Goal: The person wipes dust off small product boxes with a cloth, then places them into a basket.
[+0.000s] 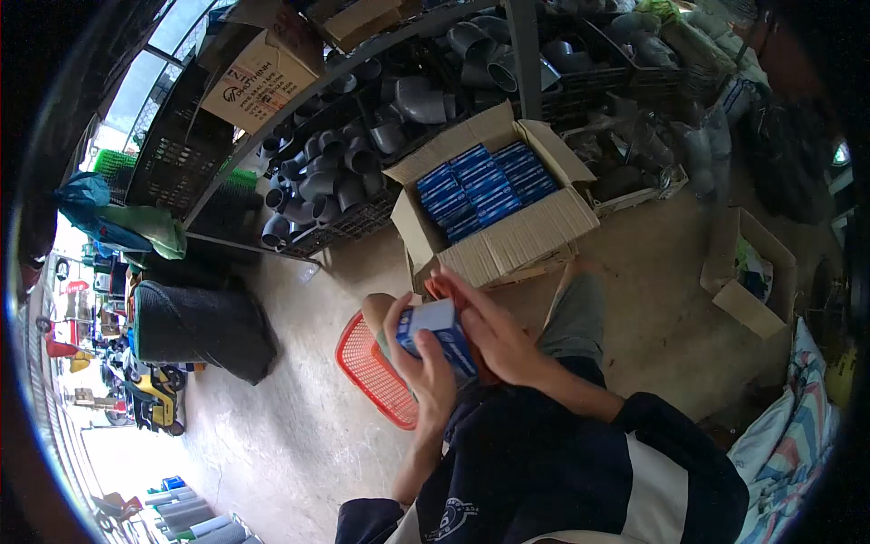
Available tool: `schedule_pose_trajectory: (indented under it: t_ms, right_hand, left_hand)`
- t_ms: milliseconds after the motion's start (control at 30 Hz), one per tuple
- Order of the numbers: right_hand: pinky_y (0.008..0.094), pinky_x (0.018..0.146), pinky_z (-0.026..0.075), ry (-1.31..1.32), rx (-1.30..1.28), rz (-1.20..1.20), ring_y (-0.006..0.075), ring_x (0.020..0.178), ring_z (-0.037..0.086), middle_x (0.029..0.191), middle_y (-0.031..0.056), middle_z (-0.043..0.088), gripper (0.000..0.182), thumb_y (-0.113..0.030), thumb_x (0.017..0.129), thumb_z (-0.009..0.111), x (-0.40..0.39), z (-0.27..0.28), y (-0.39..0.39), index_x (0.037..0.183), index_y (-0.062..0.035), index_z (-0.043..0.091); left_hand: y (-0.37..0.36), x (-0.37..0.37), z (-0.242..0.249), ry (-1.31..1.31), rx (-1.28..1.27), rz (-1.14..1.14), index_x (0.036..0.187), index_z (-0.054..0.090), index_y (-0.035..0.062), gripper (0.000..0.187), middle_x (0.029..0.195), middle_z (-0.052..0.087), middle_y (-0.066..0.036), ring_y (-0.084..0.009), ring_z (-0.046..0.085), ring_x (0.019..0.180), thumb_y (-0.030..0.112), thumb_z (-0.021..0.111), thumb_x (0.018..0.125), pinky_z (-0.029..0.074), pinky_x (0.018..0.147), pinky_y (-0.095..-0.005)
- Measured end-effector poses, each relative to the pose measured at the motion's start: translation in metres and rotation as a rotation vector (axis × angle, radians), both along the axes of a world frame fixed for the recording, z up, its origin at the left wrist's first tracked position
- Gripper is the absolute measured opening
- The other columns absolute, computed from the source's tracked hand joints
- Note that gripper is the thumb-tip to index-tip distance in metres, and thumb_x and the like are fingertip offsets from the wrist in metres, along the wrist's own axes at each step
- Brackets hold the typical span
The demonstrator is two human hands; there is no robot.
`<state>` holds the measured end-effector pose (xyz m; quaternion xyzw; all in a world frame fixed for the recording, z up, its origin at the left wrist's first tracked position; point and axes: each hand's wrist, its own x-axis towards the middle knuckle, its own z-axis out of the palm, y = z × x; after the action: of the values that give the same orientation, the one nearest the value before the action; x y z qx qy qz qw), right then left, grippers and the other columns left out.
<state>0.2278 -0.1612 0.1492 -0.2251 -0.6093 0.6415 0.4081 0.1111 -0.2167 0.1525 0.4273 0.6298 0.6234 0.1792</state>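
Currently, I have one blue-and-white box (447, 337) in hand near frame centre.
Left of centre sits the red basket (352, 361); beside it the left hand (425, 374) grasps the box between thumb and fingers. Just right, the right hand (500, 337) bends close, but I cannot tell whether its fingers grip anything. Above centre, toward the right, stands the open carton (521, 238) of blue boxes (485, 186). I judge the step as handling this single box; the next move calls for a secure left grip.
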Motion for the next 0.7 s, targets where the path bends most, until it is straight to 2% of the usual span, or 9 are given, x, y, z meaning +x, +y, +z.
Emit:
schedule_pose_trajectory:
  t_ms: [67, 133, 233, 300, 433, 467, 567, 600, 700]
  right_hand:
    - [0.0388, 0.112, 0.035, -0.052, -0.025, 0.013, 0.0315, 0.135, 0.046, 0.148, 0.0220, 0.043, 0.052, -0.020, 0.106, 0.037, 0.002, -0.005, -0.016, 0.154, -0.0043, 0.028]
    - [0.0389, 0.112, 0.034, -0.077, -0.077, 0.041, 0.0315, 0.135, 0.046, 0.147, 0.0233, 0.043, 0.052, -0.019, 0.106, 0.037, 0.003, -0.005, -0.021, 0.155, -0.0040, 0.027]
    - [0.0392, 0.113, 0.032, -0.070, -0.147, 0.063, 0.0325, 0.138, 0.042, 0.148, 0.0252, 0.040, 0.055, -0.020, 0.105, 0.038, 0.019, -0.002, -0.023, 0.155, -0.0018, 0.024]
    - [0.0396, 0.114, 0.031, -0.102, -0.067, -0.012, 0.0331, 0.139, 0.039, 0.149, 0.0250, 0.038, 0.055, -0.020, 0.105, 0.038, 0.024, 0.007, -0.027, 0.155, -0.0005, 0.024]
    - [0.0409, 0.115, 0.030, -0.166, 0.118, -0.126, 0.0342, 0.142, 0.036, 0.151, 0.0239, 0.037, 0.054, -0.017, 0.105, 0.037, 0.022, 0.011, -0.027, 0.154, 0.0013, 0.025]
    - [0.0412, 0.115, 0.029, -0.142, 0.152, -0.132, 0.0342, 0.142, 0.036, 0.152, 0.0236, 0.036, 0.053, -0.017, 0.105, 0.037, 0.021, 0.010, -0.027, 0.153, 0.0012, 0.026]
    - [0.0416, 0.116, 0.029, -0.118, 0.270, -0.147, 0.0344, 0.142, 0.036, 0.153, 0.0229, 0.036, 0.050, -0.015, 0.104, 0.036, 0.019, 0.009, -0.027, 0.151, 0.0014, 0.032]
    - [0.0414, 0.117, 0.028, -0.140, 0.325, -0.153, 0.0345, 0.142, 0.036, 0.152, 0.0228, 0.037, 0.049, -0.015, 0.104, 0.036, 0.019, 0.011, -0.026, 0.150, 0.0017, 0.034]
    - [0.0403, 0.117, 0.028, -0.020, 0.365, -0.184, 0.0336, 0.141, 0.039, 0.151, 0.0220, 0.040, 0.047, -0.015, 0.104, 0.037, 0.017, 0.007, -0.008, 0.147, 0.0027, 0.039]
  left_hand:
    - [0.008, -0.012, 0.006, -0.059, -0.008, 0.063, 0.123, 0.055, -0.0016, 0.058, 0.114, 0.049, -0.011, -0.0196, 0.053, 0.097, 0.051, 0.042, 0.103, 0.043, 0.089, -0.0346]
    - [0.009, -0.020, 0.006, -0.068, -0.099, 0.009, 0.131, 0.051, 0.0031, 0.057, 0.109, 0.056, -0.009, -0.0140, 0.058, 0.088, 0.052, 0.038, 0.105, 0.049, 0.077, -0.0252]
    - [0.011, -0.024, 0.001, -0.050, -0.216, -0.080, 0.138, 0.048, 0.0071, 0.061, 0.107, 0.059, -0.009, -0.0116, 0.061, 0.087, 0.056, 0.031, 0.105, 0.053, 0.072, -0.0223]
    - [0.015, -0.020, -0.002, -0.056, -0.247, -0.095, 0.140, 0.046, 0.0073, 0.064, 0.107, 0.059, -0.009, -0.0116, 0.060, 0.089, 0.058, 0.028, 0.104, 0.053, 0.072, -0.0231]
    - [0.018, -0.004, 0.019, -0.123, -0.264, -0.125, 0.143, 0.041, 0.0053, 0.072, 0.129, 0.049, -0.016, -0.0179, 0.059, 0.102, 0.062, 0.024, 0.103, 0.053, 0.086, -0.0280]
    - [0.017, -0.008, 0.010, -0.119, -0.278, -0.131, 0.142, 0.039, 0.0035, 0.072, 0.140, 0.042, -0.019, -0.0232, 0.056, 0.113, 0.062, 0.025, 0.103, 0.050, 0.097, -0.0341]
    - [0.011, 0.009, 0.017, -0.423, -0.125, -0.258, 0.142, 0.037, 0.0013, 0.073, 0.145, 0.040, -0.020, -0.0264, 0.052, 0.121, 0.062, 0.028, 0.102, 0.046, 0.103, -0.0387]
    - [0.011, 0.009, 0.018, -0.319, -0.126, -0.269, 0.140, 0.035, -0.0012, 0.076, 0.147, 0.038, -0.020, -0.0258, 0.051, 0.123, 0.064, 0.032, 0.101, 0.046, 0.101, -0.0382]
    - [0.003, 0.019, 0.028, -0.161, -0.172, -0.258, 0.153, 0.027, 0.0016, 0.074, 0.140, 0.049, -0.016, -0.0269, 0.053, 0.122, 0.049, 0.046, 0.100, 0.042, 0.103, -0.0363]
